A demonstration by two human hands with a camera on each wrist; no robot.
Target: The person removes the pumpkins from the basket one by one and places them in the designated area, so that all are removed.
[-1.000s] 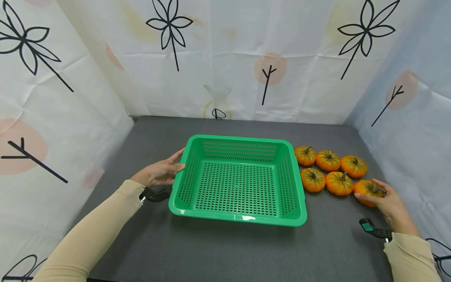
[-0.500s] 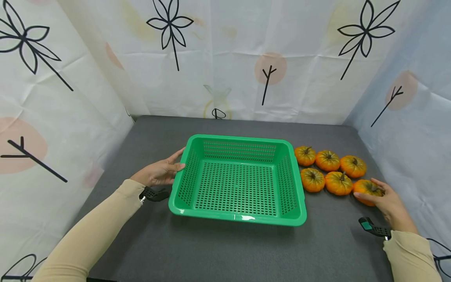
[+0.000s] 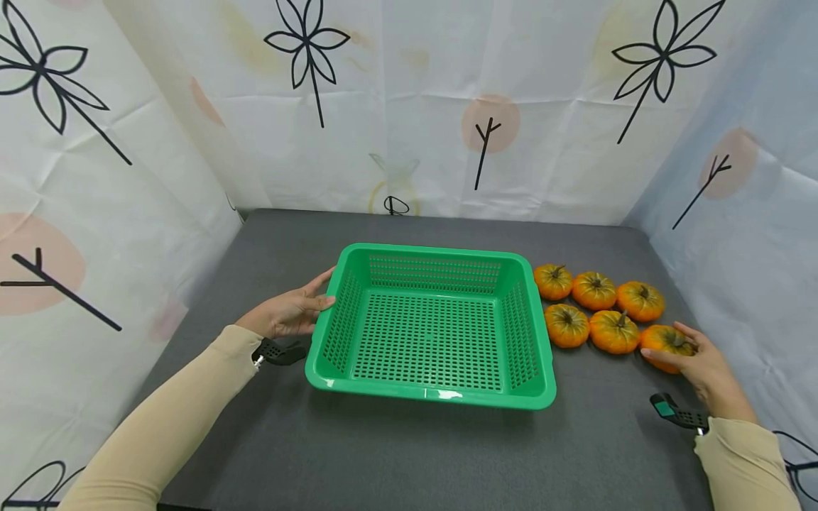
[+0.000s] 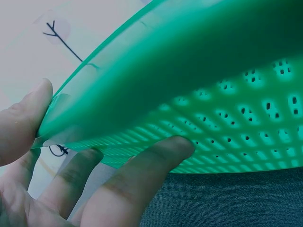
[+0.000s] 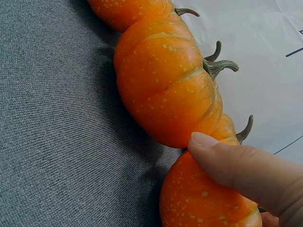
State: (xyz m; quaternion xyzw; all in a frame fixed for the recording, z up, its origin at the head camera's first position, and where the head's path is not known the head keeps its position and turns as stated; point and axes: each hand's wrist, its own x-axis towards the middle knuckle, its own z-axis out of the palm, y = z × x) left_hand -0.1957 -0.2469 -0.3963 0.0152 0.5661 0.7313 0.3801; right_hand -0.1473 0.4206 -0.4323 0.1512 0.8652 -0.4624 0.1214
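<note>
A green plastic basket (image 3: 431, 399) with perforated walls stands on the grey table, its inside bare. My left hand (image 3: 290, 310) holds its left side, thumb on the rim and fingers against the outer wall. In the left wrist view those fingers (image 4: 142, 175) lie under the rim along the holed side (image 4: 227, 118). To the right of the basket, several small orange pumpkins sit in two rows. My right hand (image 3: 712, 372) grips the nearest right pumpkin (image 3: 664, 345). Seen from the right wrist, my thumb lies across that pumpkin (image 5: 203, 198), beside a neighbouring pumpkin (image 5: 165, 85).
Other pumpkins, such as the back left pumpkin (image 3: 553, 282), stand close to the basket's right wall. Patterned white cloth (image 3: 422, 106) hangs behind and at both sides of the grey table (image 3: 409, 461). Each wrist wears a black strap device (image 3: 680, 414).
</note>
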